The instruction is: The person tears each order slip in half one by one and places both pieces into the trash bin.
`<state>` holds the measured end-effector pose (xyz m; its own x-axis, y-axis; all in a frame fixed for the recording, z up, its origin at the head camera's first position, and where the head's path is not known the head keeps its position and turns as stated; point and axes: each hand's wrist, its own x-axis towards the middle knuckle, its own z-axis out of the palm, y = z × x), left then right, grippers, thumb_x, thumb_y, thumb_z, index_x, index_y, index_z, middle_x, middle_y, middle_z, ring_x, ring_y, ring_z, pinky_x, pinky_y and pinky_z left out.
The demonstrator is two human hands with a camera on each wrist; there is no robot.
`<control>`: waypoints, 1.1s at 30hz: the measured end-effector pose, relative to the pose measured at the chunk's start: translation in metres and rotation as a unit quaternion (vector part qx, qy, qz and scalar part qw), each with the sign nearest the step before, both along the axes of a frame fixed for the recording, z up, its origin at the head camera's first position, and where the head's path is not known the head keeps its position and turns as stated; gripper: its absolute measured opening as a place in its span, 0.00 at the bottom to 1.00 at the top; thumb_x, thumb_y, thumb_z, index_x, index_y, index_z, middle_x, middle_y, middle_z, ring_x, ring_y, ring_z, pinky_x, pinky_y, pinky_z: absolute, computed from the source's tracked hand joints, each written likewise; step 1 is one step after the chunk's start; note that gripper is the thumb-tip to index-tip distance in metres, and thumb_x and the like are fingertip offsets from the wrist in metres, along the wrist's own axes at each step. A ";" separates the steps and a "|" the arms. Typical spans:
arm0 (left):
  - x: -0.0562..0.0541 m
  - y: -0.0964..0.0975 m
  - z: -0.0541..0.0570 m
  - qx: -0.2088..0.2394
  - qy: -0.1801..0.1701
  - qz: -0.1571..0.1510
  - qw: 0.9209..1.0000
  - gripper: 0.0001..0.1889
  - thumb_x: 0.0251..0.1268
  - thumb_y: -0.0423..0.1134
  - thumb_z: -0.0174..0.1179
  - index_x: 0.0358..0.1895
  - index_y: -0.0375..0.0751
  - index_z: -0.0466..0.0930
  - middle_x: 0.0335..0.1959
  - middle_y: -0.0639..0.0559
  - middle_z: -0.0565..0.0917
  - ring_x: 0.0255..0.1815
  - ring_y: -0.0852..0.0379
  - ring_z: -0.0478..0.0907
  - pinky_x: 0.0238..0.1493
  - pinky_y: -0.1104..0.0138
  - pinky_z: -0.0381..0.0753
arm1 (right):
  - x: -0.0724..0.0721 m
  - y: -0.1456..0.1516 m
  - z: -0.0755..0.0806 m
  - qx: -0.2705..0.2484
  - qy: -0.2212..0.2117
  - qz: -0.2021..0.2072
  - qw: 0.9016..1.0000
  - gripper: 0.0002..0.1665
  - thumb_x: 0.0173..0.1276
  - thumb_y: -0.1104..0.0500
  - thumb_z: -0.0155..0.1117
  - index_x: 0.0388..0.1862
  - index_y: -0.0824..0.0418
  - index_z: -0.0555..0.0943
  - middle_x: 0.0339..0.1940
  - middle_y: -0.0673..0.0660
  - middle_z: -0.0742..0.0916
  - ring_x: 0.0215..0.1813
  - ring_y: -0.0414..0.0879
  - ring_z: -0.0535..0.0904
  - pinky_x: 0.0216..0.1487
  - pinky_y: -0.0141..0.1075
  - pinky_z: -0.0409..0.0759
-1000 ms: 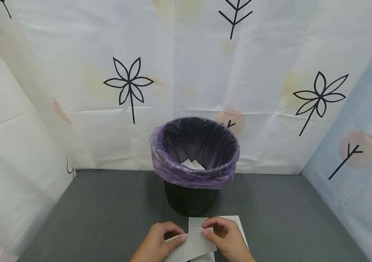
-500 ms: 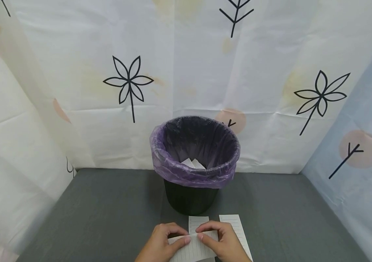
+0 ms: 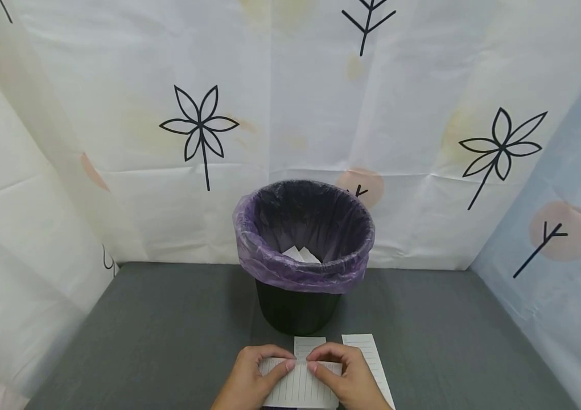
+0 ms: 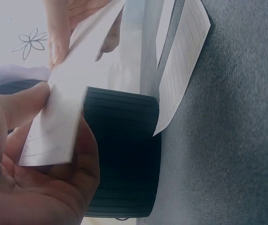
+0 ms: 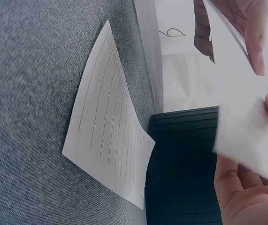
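Note:
Between both hands a piece of lined white paper (image 3: 300, 387) is held along its upper edge, raised above the table in the left wrist view. My left hand (image 3: 254, 373) pinches it between thumb and fingers on the left. On the right, my right hand (image 3: 349, 373) pinches it the same way, with the thumbs close together near the middle. Beyond the hands, one lined paper strip (image 3: 309, 343) lies partly hidden under the held piece. Another lined strip (image 3: 370, 356) lies beside the right hand, and shows curved in the right wrist view (image 5: 110, 126).
A black bin (image 3: 297, 313) stands just past the papers, with a purple bag (image 3: 300, 279) folded over its rim. White paper pieces (image 3: 301, 255) lie inside it. The grey tabletop (image 3: 177, 330) ends at patterned cloth walls (image 3: 131, 216) at the back and sides.
From a tilt, the held paper has come level. The right hand has shifted left, closer to the left hand, uncovering more of the right strip.

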<state>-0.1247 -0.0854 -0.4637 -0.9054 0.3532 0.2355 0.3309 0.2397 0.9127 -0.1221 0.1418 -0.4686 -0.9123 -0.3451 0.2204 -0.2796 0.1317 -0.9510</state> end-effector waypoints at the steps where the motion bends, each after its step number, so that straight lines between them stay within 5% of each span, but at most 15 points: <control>1: 0.000 0.000 0.000 0.003 -0.001 0.002 1.000 0.10 0.69 0.45 0.67 0.40 0.42 0.90 0.37 0.58 0.89 0.39 0.64 0.82 0.43 0.67 0.81 | 0.000 0.000 0.000 0.000 -0.001 -0.004 1.000 0.07 0.72 0.63 0.66 0.43 0.67 0.85 0.41 0.60 0.89 0.48 0.43 0.84 0.50 0.35 0.81; 11: 0.001 0.004 -0.004 0.022 0.005 0.008 1.000 0.09 0.70 0.43 0.66 0.41 0.42 0.89 0.38 0.55 0.89 0.39 0.64 0.82 0.41 0.67 0.81 | 0.001 -0.003 -0.004 0.010 0.036 -0.022 0.999 0.03 0.71 0.64 0.67 0.42 0.61 0.86 0.39 0.54 0.89 0.47 0.43 0.85 0.50 0.36 0.80; 19: 0.001 0.005 -0.004 0.023 -0.007 0.007 1.000 0.10 0.70 0.43 0.66 0.41 0.39 0.88 0.38 0.55 0.88 0.39 0.64 0.82 0.41 0.68 0.81 | 0.001 -0.006 -0.004 0.017 -0.006 -0.025 1.000 0.07 0.71 0.62 0.68 0.42 0.66 0.86 0.39 0.54 0.89 0.47 0.42 0.85 0.51 0.36 0.81; 33: 0.002 0.007 -0.005 0.024 0.002 0.010 1.000 0.09 0.69 0.43 0.67 0.39 0.41 0.89 0.36 0.56 0.88 0.38 0.64 0.82 0.39 0.68 0.81 | 0.001 -0.009 -0.006 0.015 -0.004 -0.033 0.999 0.05 0.70 0.62 0.68 0.40 0.64 0.86 0.38 0.52 0.89 0.45 0.42 0.85 0.50 0.36 0.81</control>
<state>-0.1226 -0.0785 -0.4684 -0.9108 0.3240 0.2559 0.3309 0.2023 0.9217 -0.1206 0.1330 -0.4747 -0.9351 -0.2903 0.2035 -0.2616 0.1774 -0.9487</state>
